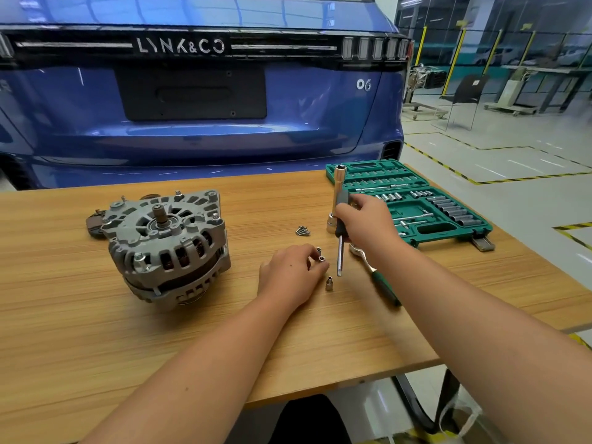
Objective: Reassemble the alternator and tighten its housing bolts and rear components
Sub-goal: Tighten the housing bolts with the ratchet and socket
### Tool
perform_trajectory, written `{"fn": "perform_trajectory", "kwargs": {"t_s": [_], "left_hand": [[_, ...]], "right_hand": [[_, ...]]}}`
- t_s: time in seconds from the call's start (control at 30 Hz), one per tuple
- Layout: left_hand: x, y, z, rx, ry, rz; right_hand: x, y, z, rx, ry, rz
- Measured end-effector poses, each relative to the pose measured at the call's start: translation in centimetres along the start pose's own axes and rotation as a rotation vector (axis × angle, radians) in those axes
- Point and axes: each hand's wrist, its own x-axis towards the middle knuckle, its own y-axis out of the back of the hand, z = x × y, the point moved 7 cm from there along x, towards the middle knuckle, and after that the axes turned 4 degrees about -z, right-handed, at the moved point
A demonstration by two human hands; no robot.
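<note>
The grey alternator (168, 245) lies on the wooden table (96, 347), left of centre, shaft end up. My right hand (365, 224) grips a black-handled driver (340, 251) held upright, its steel tip pointing down at the table. My left hand (293, 270) rests on the table just left of that tip, fingers closed around a small socket (321, 259). Another small socket (318, 250) shows at the fingertips, and a third (329, 283) stands free below them. A little pile of screws (302, 231) lies between the alternator and my right hand.
A tall deep socket (336, 197) stands upright behind my right hand. A ratchet with a green handle (379, 280) lies under my right forearm. An open green socket case (413, 203) sits at the table's right rear. A dark rear cover part (94, 224) lies behind the alternator. A blue car stands beyond the table.
</note>
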Motion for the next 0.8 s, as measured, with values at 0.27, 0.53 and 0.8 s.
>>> {"fn": "perform_trajectory", "kwargs": {"t_s": [0.27, 0.53, 0.8], "left_hand": [[-0.5, 0.2, 0.7, 0.081, -0.035, -0.013], [-1.8, 0.2, 1.1, 0.147, -0.073, 0.01], [-2.4, 0.3, 0.3, 0.128, -0.084, -0.02]], "right_hand": [[-1.1, -0.9, -2.1, 0.123, 0.151, 0.024], [-2.3, -0.6, -2.6, 0.176, 0.213, 0.077], [-3.9, 0.1, -3.2, 0.018, 0.293, 0.107]]}}
